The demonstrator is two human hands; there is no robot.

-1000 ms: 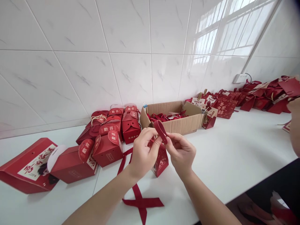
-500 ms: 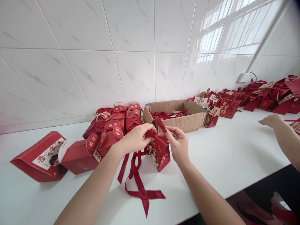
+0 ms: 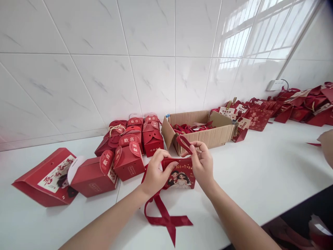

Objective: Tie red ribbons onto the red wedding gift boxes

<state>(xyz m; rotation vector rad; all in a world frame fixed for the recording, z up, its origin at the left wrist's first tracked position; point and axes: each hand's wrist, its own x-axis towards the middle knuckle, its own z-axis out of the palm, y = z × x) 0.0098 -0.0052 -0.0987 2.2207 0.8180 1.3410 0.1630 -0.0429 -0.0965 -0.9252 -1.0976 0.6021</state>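
A red gift box (image 3: 180, 177) printed with a cartoon bridal couple stands on the white counter between my two hands. My left hand (image 3: 157, 170) is closed around its upper left edge, thumb on the front face. Between thumb and fingers my right hand (image 3: 201, 158) pinches a dark red ribbon (image 3: 184, 141), which makes a loop above the box's top right. Another stretch of red ribbon (image 3: 166, 219) lies crossed on the counter in front of the box; whether it joins the held piece is hidden.
An open cardboard box (image 3: 205, 140) of red ribbons stands behind my hands. Several red gift boxes (image 3: 128, 160) cluster to its left, and a larger red box (image 3: 47, 177) lies farther left. More red boxes (image 3: 260, 116) line the wall. A co-worker's hand (image 3: 326, 144) is at the right edge.
The box has turned so its couple print faces me. My right hand has lifted the ribbon into a wider loop. The co-worker's hand has moved right.
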